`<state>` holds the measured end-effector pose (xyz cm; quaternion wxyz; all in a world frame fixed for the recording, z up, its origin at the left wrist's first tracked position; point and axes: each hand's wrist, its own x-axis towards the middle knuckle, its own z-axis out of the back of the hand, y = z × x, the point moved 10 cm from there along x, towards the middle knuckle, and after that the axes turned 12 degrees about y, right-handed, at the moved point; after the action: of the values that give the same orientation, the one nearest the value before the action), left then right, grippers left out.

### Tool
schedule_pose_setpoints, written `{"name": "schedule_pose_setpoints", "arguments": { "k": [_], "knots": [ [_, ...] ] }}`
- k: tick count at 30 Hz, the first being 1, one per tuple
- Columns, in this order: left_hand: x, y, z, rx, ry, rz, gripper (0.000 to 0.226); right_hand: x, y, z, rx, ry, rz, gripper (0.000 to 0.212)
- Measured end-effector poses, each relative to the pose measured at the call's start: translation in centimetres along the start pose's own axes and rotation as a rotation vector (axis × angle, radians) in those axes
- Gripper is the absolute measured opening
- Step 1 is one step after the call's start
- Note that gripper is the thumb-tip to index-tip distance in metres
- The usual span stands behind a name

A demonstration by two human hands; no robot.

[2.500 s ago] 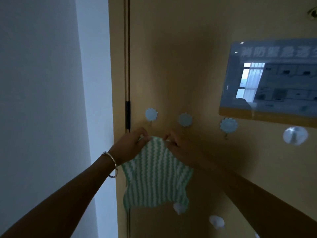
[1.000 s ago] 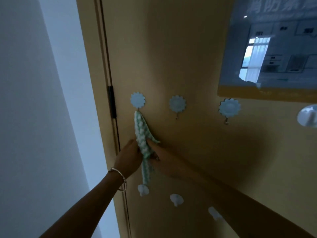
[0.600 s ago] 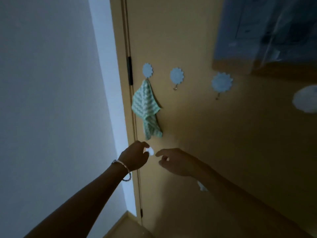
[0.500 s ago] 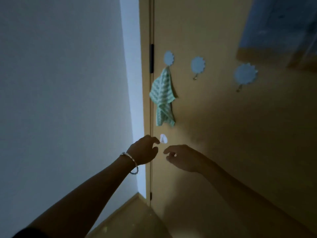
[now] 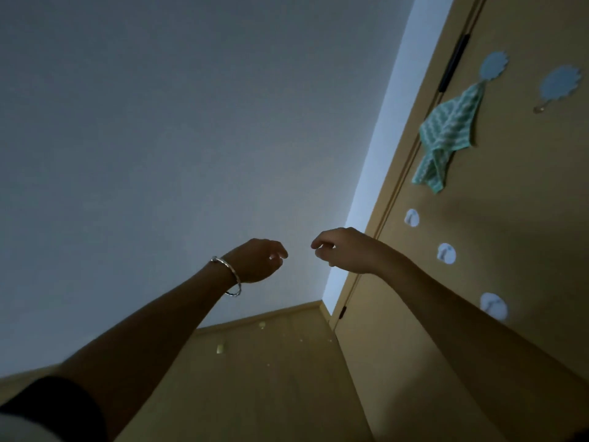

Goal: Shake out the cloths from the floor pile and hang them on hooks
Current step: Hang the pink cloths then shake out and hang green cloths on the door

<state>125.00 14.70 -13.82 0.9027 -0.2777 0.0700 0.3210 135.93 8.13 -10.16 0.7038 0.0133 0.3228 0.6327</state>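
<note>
A green-and-white striped cloth (image 5: pixel 444 132) hangs by one corner from the leftmost flower-shaped hook (image 5: pixel 493 66) on the tan door, at the upper right. A second flower hook (image 5: pixel 558 83) beside it carries nothing. My left hand (image 5: pixel 257 259), with a bracelet on the wrist, and my right hand (image 5: pixel 347 248) hover well below and left of the cloth, in front of the grey wall. Both hands hold nothing, their fingers loosely curled and apart. No floor pile is in view.
Three small white round hooks (image 5: pixel 412 217) (image 5: pixel 446 252) (image 5: pixel 493 305) run in a slanted row lower on the door (image 5: pixel 510 193). The grey wall (image 5: pixel 159 138) fills the left. The wooden floor (image 5: pixel 271 362) shows at the bottom, with a few small light specks.
The cloth went from my hands onto the leftmost hook and was let go. Both hands dropped away from it, and the view swung left and downwards.
</note>
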Motion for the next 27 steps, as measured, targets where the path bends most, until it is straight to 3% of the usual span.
{"name": "schedule_pose_setpoints", "arguments": {
  "k": [8,15,20,27],
  "knots": [
    [-20.7,14.2,0.1,-0.064,-0.133,0.216,0.028,2.0,21.6,-12.2,-0.172,0.159,0.198,0.035],
    [-45.1,28.3,-5.8,-0.22,-0.22,0.606,0.025,0.3,44.3,-27.9,-0.471,0.383,0.484,0.036],
    [-58.8,32.7,-10.2,-0.324,-0.352,0.814,0.025,-3.0,56.0,-38.3,-0.634,0.521,0.667,0.037],
    [-72.0,35.9,-15.7,-0.458,-0.475,1.02,0.026,-6.9,65.6,-50.1,-0.884,0.714,0.82,0.04]
  ]
}}
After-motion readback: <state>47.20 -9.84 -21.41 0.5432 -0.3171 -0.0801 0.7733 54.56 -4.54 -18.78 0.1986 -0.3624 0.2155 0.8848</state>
